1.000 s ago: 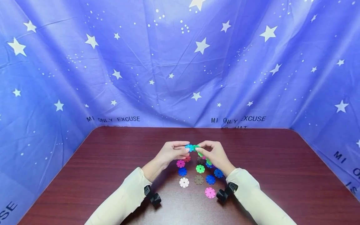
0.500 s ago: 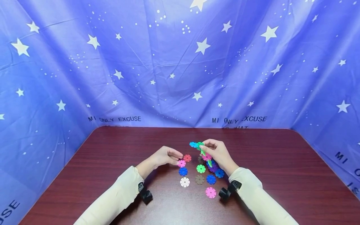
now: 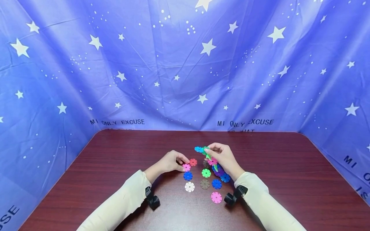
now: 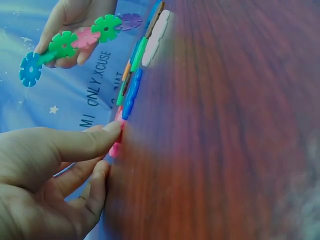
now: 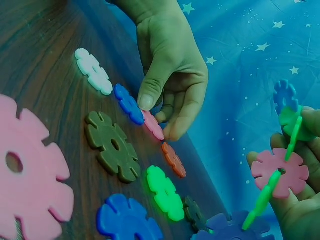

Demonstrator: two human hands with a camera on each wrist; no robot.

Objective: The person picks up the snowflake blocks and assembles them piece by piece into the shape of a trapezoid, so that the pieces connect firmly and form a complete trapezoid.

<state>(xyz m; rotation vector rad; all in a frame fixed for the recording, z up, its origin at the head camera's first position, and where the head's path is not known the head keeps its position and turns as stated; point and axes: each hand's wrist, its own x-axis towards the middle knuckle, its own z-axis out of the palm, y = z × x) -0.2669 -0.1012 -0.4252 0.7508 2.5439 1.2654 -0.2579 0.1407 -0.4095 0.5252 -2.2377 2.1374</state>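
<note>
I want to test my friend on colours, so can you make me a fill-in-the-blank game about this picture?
1. The left hand has its thumb on a ____ disc.
2. The right hand holds a chain of linked notched discs, and its leftmost disc in the head view is ____.
3. In the leftmost row of loose discs, the one nearest the person is ____.
4. In that same row, the one farthest from the person is ____.

Missing words: pink; blue; white; red.
</note>
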